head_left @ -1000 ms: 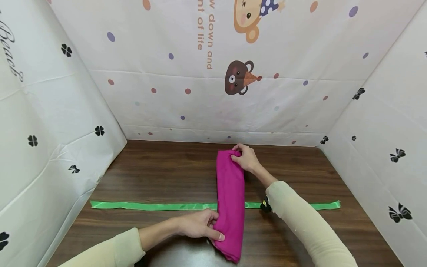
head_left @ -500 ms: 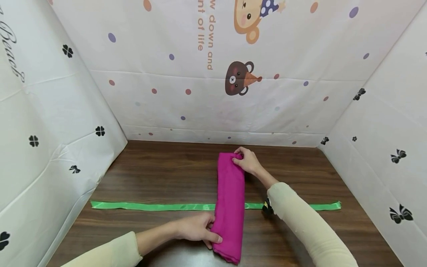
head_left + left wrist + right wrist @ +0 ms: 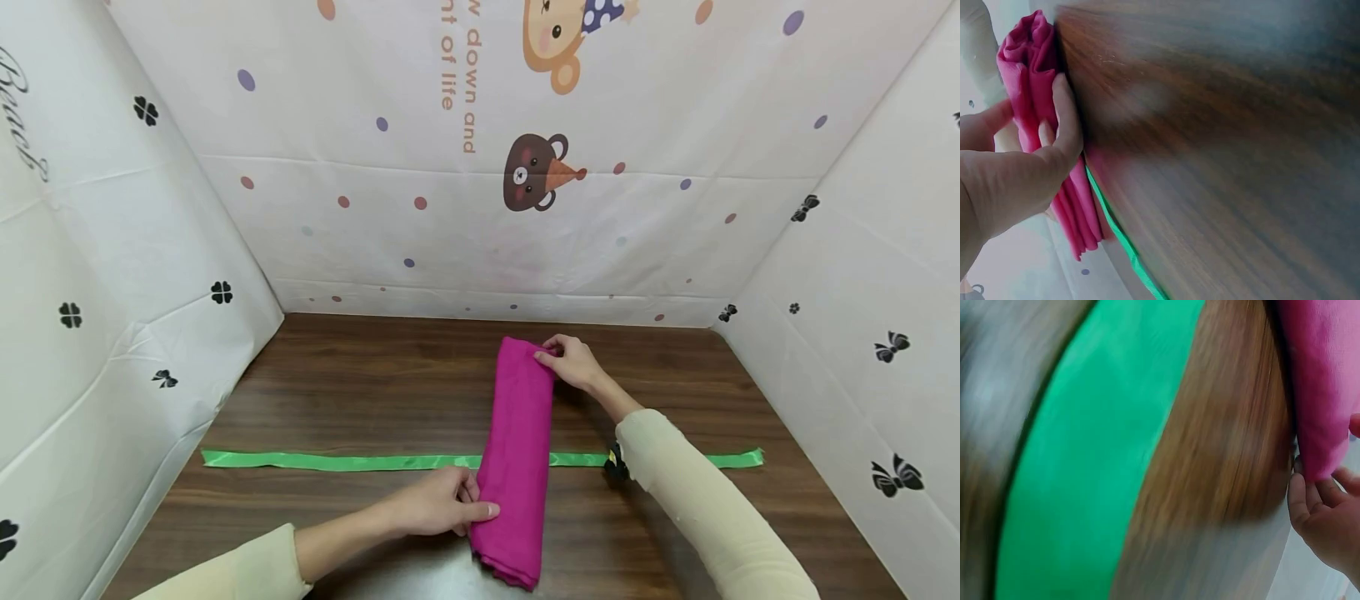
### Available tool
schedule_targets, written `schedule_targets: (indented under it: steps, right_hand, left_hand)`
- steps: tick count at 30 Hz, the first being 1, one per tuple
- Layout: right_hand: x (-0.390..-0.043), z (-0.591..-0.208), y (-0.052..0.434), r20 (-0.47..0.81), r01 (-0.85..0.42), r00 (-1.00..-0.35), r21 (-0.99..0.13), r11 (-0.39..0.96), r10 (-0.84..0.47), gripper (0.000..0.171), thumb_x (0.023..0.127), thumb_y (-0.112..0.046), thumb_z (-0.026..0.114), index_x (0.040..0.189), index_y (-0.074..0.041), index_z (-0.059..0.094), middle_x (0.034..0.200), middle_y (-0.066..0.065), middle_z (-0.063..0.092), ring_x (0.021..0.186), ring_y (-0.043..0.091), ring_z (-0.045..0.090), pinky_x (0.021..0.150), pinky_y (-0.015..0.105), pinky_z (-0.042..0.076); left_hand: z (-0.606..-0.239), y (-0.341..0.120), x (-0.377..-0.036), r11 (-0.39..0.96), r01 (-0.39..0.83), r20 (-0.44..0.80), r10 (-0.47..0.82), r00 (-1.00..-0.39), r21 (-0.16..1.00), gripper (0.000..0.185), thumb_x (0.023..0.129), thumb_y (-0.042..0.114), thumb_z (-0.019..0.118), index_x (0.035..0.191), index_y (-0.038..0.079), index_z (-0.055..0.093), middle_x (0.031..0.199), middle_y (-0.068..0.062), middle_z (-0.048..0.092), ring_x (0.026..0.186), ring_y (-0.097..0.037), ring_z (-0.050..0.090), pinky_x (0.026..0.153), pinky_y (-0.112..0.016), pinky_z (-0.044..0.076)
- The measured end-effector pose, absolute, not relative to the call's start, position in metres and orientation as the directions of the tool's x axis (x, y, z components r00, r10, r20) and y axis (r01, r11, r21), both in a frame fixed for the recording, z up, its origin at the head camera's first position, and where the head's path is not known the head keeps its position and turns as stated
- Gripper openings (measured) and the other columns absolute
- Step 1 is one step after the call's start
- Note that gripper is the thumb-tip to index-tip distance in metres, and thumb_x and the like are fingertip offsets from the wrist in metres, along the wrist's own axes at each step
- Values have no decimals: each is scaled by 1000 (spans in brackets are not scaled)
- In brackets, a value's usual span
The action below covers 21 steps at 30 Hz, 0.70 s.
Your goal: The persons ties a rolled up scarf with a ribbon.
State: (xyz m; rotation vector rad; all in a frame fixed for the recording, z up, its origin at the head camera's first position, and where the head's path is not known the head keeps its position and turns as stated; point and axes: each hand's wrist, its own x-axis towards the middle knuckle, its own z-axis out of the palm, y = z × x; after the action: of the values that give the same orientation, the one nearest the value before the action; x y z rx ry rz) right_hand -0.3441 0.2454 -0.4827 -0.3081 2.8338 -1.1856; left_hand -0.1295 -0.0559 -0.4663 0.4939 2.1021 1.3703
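A magenta cloth (image 3: pixel 517 467), folded into a long thick strip, lies lengthwise away from me in the head view, crossing over a green ribbon (image 3: pixel 322 461). My left hand (image 3: pixel 435 502) grips its left side near the close end, thumb on top. At the far right corner, my right hand (image 3: pixel 573 364) pinches the cloth between thumb and fingers. The left wrist view shows the rolled layers at the cloth's end (image 3: pixel 1029 69) and the left hand's fingers (image 3: pixel 1069 115) along its side. In the right wrist view, fingertips (image 3: pixel 1297 494) reach under the cloth's corner (image 3: pixel 1322 444).
The ribbon runs flat across the dark wooden table (image 3: pixel 360 375), its right part partly covered by my right forearm. White printed sheets stand as a back wall (image 3: pixel 390 233) and side walls around the table. A small black object (image 3: pixel 617 462) sits at my right cuff.
The cloth's far end has shifted slightly right along with my right hand. My left hand has slid a little farther forward along the cloth's left side. The ribbon lies as before.
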Motion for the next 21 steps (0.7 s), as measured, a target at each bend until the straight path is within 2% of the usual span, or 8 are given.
schedule_targets:
  steps: [5,12,21]
  right_hand:
    - [-344,-484,247,-20,-139,-974,-735,664,-226,40,103,-28,69,131,1,67,118,19,68,94,27,66,80,37,56]
    - [-343,-485,239,46,-175,-977,-730,661,-208,25,99,-18,74,120,-3,72,108,14,68,98,26,59,86,39,49]
    - [-341,-483,226,92,-183,-981,-733,655,-171,19,99,-11,72,116,-4,70,105,13,68,90,25,60,80,37,51]
  left_hand:
    - [-468,-55,-132,416,13,-238,546,-804,909,28,97,24,79,96,5,59,80,-6,65,66,-21,67,58,-28,53]
    - [-472,-47,-134,425,117,-179,594,-785,898,28,96,18,79,90,6,55,76,0,58,59,-11,59,55,-25,51]
    - [-476,-41,-139,380,126,-149,616,-773,916,28,94,11,80,91,7,53,73,4,59,60,-6,53,55,-21,45]
